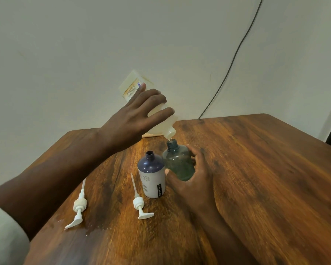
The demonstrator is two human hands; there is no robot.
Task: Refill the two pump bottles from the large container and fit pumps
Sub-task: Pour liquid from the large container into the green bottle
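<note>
My left hand (136, 113) grips the large translucent container (130, 87), tipped mouth-down over the table. Clear liquid runs from its spout into the neck of a green see-through bottle (177, 161), which my right hand (195, 175) holds upright on the wood. Just left of it stands a white bottle with a dark blue top (151, 176), uncapped and touching the green one. Two white pumps lie flat on the table: one (139, 203) in front of the white bottle, the other (78, 205) further left near the edge.
The wooden table (256, 178) meets a pale wall at the back. A black cable (235, 54) hangs down the wall to the table's far edge. A small wet patch (96, 227) lies near the left pump.
</note>
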